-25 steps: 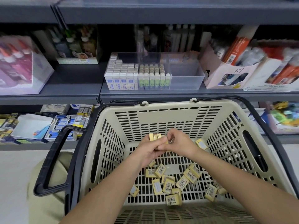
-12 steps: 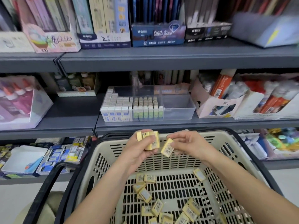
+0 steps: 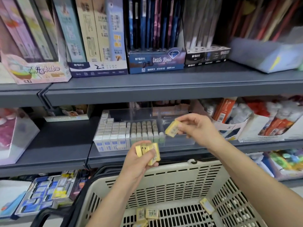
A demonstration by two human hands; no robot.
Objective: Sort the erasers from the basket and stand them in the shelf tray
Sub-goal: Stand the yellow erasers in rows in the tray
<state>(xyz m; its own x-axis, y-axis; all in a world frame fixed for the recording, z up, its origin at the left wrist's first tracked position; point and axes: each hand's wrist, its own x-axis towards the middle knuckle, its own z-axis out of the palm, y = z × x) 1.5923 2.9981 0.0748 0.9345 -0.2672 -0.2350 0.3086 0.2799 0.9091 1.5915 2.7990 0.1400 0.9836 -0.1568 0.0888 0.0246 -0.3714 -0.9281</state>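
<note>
Eraser (image 3: pixel 172 130), yellow wrap, 1 piece: pinched in right hand (image 3: pixel 196 128) at frame centre, just before clear shelf tray (image 3: pixel 180 142). Small stack (image 3: pixel 147 151): gripped in left hand (image 3: pixel 139 163) below. More loose in basket (image 3: pixel 188 167), bottom. Advice: turn upright, seat beside standing rows (image 3: pixel 142 131).

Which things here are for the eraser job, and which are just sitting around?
Job: single eraser in right hand; eraser stack in left hand; loose erasers; basket; clear tray.
Lying about: blue box; pink box; orange carton.
</note>
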